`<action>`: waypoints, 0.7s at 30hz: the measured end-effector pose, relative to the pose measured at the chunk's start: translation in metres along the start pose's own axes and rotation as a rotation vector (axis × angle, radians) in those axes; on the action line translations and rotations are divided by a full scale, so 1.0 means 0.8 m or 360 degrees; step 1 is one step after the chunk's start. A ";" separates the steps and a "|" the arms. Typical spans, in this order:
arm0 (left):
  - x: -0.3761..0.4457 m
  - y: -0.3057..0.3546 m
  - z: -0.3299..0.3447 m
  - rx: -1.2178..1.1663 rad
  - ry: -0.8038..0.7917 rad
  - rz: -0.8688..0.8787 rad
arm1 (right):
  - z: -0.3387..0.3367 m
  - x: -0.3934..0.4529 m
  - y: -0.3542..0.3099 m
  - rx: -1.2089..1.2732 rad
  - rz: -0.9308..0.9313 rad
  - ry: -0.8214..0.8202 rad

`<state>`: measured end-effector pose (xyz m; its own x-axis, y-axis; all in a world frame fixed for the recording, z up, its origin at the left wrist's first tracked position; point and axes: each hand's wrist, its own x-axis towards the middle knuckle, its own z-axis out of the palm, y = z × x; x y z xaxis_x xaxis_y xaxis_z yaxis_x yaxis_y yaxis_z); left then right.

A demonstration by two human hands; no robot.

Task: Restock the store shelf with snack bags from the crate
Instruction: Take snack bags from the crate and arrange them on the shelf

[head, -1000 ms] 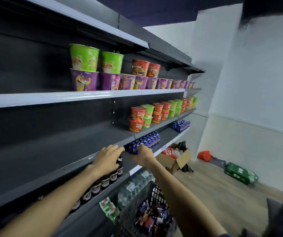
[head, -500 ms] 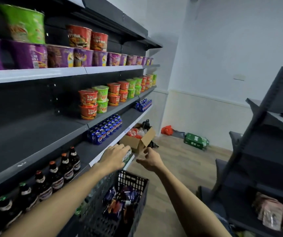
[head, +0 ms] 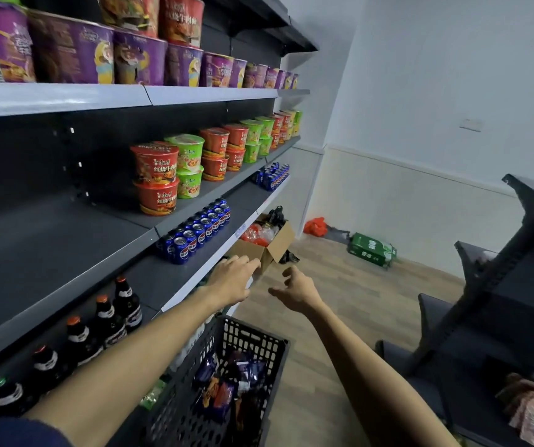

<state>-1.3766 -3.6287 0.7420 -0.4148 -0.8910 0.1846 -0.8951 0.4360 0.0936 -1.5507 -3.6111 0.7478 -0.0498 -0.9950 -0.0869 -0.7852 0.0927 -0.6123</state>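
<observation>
Left hand (head: 232,279): held empty, fingers loosely curled, at the shelf (head: 194,269) edge.
Right hand (head: 294,290): held empty, fingers spread.
Snack bags (head: 227,388): kept in the crate (head: 259,343) below.

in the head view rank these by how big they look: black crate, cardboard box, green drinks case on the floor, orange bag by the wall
1. black crate, largest, though also nearest the camera
2. cardboard box
3. green drinks case
4. orange bag, smallest

Box versus case is close, and the case lies farther off, so that order is unsure.

two hands (head: 233,279), one crate (head: 252,341), one cardboard box (head: 275,246).
</observation>
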 end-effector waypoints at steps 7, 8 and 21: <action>0.050 -0.033 0.031 -0.0013 -0.0054 0.0002 | 0.020 0.073 0.007 -0.0033 0.0042 -0.0040; 0.055 -0.035 0.036 -0.0008 -0.0064 -0.0005 | 0.023 0.082 0.010 -0.0047 0.0039 -0.0039; 0.109 -0.040 0.117 -0.0123 -0.0202 -0.0284 | 0.069 0.188 0.052 -0.0239 -0.0241 -0.0280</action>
<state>-1.3995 -3.7323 0.6637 -0.2729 -0.9614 0.0345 -0.9429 0.2744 0.1890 -1.5571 -3.7549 0.6659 0.1726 -0.9740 -0.1465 -0.8589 -0.0760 -0.5064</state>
